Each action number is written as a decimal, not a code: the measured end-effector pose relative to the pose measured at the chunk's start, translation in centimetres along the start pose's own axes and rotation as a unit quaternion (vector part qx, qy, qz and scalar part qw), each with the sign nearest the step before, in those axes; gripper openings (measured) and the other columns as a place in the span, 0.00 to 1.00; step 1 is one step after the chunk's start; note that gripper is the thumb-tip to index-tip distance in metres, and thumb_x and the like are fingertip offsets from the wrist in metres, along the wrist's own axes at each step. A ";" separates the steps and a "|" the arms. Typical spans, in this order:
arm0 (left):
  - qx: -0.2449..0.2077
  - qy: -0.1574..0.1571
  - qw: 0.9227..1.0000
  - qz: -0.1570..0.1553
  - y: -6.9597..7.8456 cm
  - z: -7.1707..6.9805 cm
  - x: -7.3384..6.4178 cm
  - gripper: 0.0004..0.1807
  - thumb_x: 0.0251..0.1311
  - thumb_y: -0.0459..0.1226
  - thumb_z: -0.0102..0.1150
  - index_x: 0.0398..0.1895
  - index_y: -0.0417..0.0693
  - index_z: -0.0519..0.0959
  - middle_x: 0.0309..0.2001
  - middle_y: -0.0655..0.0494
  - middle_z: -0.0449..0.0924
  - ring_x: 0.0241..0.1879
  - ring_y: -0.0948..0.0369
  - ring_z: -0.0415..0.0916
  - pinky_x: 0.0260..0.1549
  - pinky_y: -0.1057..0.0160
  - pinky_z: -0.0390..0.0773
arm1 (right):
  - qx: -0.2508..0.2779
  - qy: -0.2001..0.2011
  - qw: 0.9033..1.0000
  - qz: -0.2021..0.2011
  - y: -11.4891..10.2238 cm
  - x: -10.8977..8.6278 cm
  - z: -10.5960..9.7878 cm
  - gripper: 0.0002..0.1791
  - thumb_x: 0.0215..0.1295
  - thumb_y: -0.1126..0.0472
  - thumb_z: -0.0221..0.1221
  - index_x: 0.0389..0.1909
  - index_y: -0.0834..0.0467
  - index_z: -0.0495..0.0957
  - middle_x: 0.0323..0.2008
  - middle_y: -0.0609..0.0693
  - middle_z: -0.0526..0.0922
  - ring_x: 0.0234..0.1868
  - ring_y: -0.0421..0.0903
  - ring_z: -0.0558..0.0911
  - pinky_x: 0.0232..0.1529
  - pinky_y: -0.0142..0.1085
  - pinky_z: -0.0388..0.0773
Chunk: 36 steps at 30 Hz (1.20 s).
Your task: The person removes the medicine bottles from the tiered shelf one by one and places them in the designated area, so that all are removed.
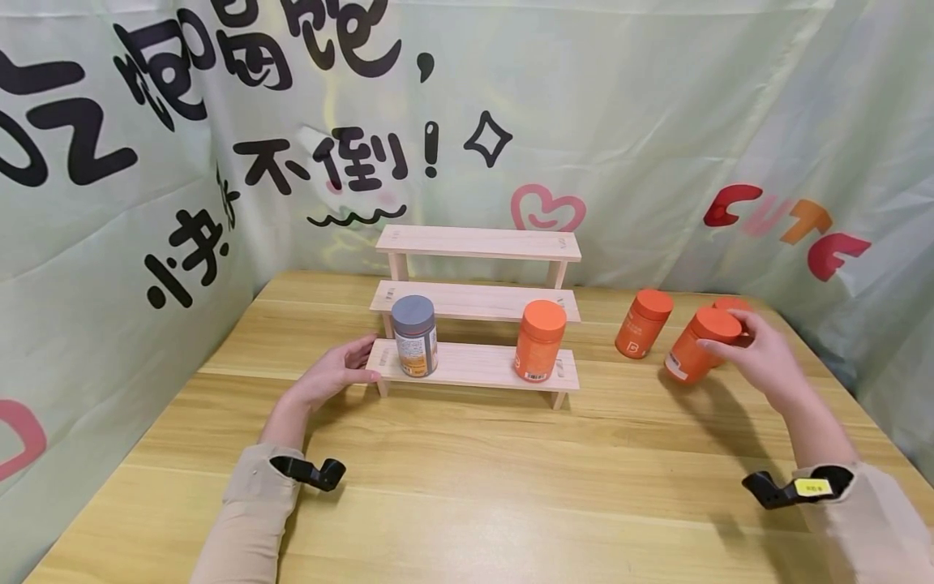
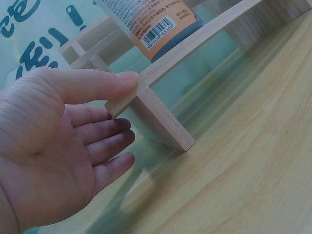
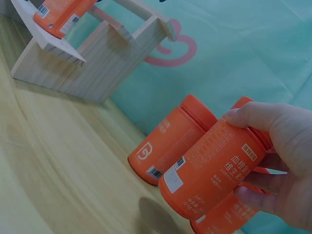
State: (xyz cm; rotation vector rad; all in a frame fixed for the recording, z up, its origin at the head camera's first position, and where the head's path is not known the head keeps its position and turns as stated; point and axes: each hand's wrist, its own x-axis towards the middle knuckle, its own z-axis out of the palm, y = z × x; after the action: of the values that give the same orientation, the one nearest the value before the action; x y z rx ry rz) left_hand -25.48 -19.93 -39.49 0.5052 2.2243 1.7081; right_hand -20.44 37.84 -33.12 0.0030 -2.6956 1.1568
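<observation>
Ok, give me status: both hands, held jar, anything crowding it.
Right hand holding orange jar. Left hand touching left end of wooden rack. Two more orange jars close by held one.

A stepped stand (image 1: 477, 242) stood on the tabletop (image 1: 467, 470), a left jar (image 1: 413, 337) and a right jar (image 1: 540, 341) on its lowest step (image 1: 477, 365), three jars (image 1: 644, 324) to its right.

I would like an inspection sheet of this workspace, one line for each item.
Surface: light wooden table.
Job's things: three-tier stand; its lowest tier carries one grey-lidded jar on the left, one orange jar on the right; three more orange jars are right of the stand.
Clutter: nothing seen.
Grips: left grip touches the lowest tier's left end; right grip holds one of those jars.
Cables: nothing seen.
Surroundings: printed cloth behind the table; a black device on each sleeve.
</observation>
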 end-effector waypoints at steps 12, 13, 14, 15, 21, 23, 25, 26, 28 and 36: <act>-0.010 -0.001 1.000 0.000 -0.1 0.0 0.0 0.45 0.55 0.31 0.61 0.69 0.27 0.45 0.69 0.32 0.43 0.68 0.41 0.44 0.66 0.48 0.49 | -0.022 -0.006 1.000 0.000 1.1 -0.5 0.7 0.34 0.61 0.54 0.60 0.61 0.68 0.60 0.49 0.54 0.68 0.36 0.27 0.67 0.33 0.21 0.67; -0.008 -0.001 1.000 0.000 -0.1 0.0 0.0 0.45 0.55 0.32 0.62 0.69 0.27 0.44 0.69 0.32 0.43 0.68 0.41 0.45 0.66 0.48 0.49 | -0.025 -0.006 1.000 0.003 1.1 -0.5 0.7 0.34 0.61 0.53 0.60 0.61 0.68 0.60 0.51 0.57 0.68 0.36 0.27 0.66 0.33 0.22 0.67; -0.008 0.000 1.000 -0.001 -0.1 0.0 -0.1 0.45 0.55 0.32 0.62 0.69 0.27 0.44 0.69 0.32 0.43 0.68 0.41 0.45 0.66 0.48 0.49 | -0.027 -0.006 1.000 0.007 1.2 -0.6 0.8 0.35 0.61 0.53 0.60 0.61 0.68 0.60 0.52 0.59 0.67 0.37 0.27 0.66 0.33 0.23 0.67; -0.007 0.000 1.000 -0.001 -0.1 0.0 -0.1 0.46 0.55 0.32 0.62 0.69 0.28 0.44 0.69 0.32 0.43 0.68 0.41 0.45 0.66 0.48 0.49 | -0.028 -0.007 1.000 0.011 1.2 -0.6 0.8 0.35 0.61 0.52 0.60 0.62 0.69 0.59 0.53 0.61 0.67 0.37 0.28 0.65 0.34 0.24 0.67; -0.007 -0.001 1.000 -0.001 -0.2 0.0 0.0 0.46 0.55 0.32 0.62 0.69 0.27 0.44 0.69 0.32 0.43 0.68 0.41 0.45 0.66 0.48 0.49 | -0.033 -0.014 0.999 0.025 1.3 -0.6 0.8 0.38 0.61 0.50 0.59 0.64 0.69 0.57 0.56 0.66 0.65 0.39 0.29 0.64 0.35 0.27 0.67; -0.006 -0.002 1.000 0.001 -0.3 0.0 0.0 0.45 0.55 0.31 0.61 0.69 0.27 0.44 0.69 0.32 0.43 0.68 0.41 0.45 0.66 0.48 0.49 | -0.033 -0.015 0.999 0.026 1.3 -0.6 0.8 0.38 0.62 0.50 0.59 0.64 0.68 0.57 0.57 0.66 0.64 0.39 0.29 0.64 0.34 0.27 0.67; -0.006 -0.002 1.000 0.000 -0.2 -0.1 0.0 0.45 0.55 0.31 0.61 0.69 0.28 0.44 0.70 0.32 0.43 0.68 0.41 0.44 0.66 0.49 0.48 | -0.033 -0.015 0.999 0.025 1.3 -0.6 0.8 0.38 0.62 0.50 0.59 0.64 0.69 0.57 0.57 0.67 0.64 0.39 0.28 0.64 0.34 0.26 0.67; -0.008 -0.002 1.000 0.000 -0.2 -0.1 0.0 0.45 0.55 0.30 0.60 0.69 0.28 0.44 0.70 0.33 0.42 0.68 0.42 0.44 0.66 0.49 0.48 | -0.033 -0.015 0.999 0.023 1.3 -0.6 0.8 0.38 0.62 0.51 0.59 0.64 0.69 0.57 0.57 0.67 0.64 0.39 0.28 0.64 0.34 0.26 0.67; -0.010 -0.003 1.000 0.001 -0.2 0.0 0.0 0.45 0.55 0.30 0.60 0.69 0.28 0.44 0.70 0.33 0.42 0.68 0.42 0.44 0.66 0.49 0.48 | -0.030 -0.016 0.999 0.020 1.4 -0.6 0.7 0.37 0.62 0.51 0.59 0.64 0.69 0.57 0.56 0.67 0.65 0.38 0.27 0.64 0.33 0.24 0.67; -0.012 -0.004 1.000 0.000 -0.2 0.0 0.0 0.45 0.55 0.31 0.61 0.69 0.29 0.44 0.70 0.33 0.42 0.68 0.42 0.44 0.66 0.49 0.48 | -0.024 -0.021 0.999 0.018 1.7 -0.6 0.8 0.38 0.63 0.51 0.58 0.64 0.70 0.56 0.55 0.66 0.65 0.37 0.23 0.63 0.33 0.24 0.67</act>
State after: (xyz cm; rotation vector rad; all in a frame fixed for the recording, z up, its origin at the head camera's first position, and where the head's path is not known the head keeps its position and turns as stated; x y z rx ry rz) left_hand -25.53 -19.99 -39.65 0.5059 2.1963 1.7283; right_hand -20.11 38.44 -35.01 -0.0308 -2.7703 1.1134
